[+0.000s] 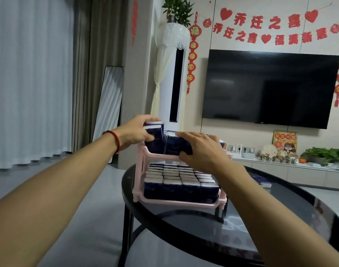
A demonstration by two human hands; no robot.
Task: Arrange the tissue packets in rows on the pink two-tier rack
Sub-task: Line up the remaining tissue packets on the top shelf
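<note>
The left hand (pixel 135 132) grasps a pair of dark blue tissue packets (pixel 154 135), held upright at the left end of the pink rack's (pixel 155 199) upper tier, while the right hand (pixel 200 149) clasps the packets already standing there (pixel 174 146), fingers over their tops. The lower tier holds packed rows of packets (pixel 176 180). Pale lettering on one wrapper is too blurred to read. The rack stands on a round black glass table (pixel 280 218); another packet (pixel 261 181) lies behind, possibly two.
</note>
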